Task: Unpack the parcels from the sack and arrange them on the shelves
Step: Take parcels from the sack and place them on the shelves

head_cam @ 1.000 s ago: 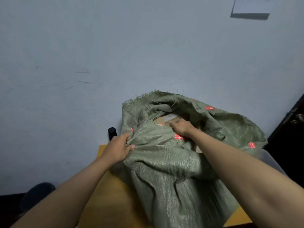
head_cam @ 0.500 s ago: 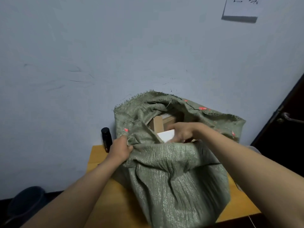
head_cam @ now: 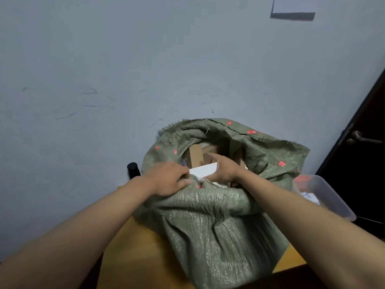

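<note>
Left hand [head_cam: 169, 179] has slid to the flat white box [head_cam: 203, 170]; both hands grip it above woven sack [head_cam: 218, 226]

- A plain storeroom or back room (nothing homely): scuffed bare wall [head_cam: 125, 69] beyond the hands.
- A woven sack [head_cam: 218, 226] of cardboard boxes [head_cam: 195, 155] on a wooden table [head_cam: 133, 253].
- A dark door [head_cam: 362, 155] right of the right hand [head_cam: 224, 171].

L hand [head_cam: 168, 179] grips rim of green woven sack [head_cam: 218, 232] on wooden table [head_cam: 133, 253]; R hand [head_cam: 224, 171] holds white flat parcel [head_cam: 203, 170] w/ brown cardboard boxes [head_cam: 195, 156] behind.
</note>
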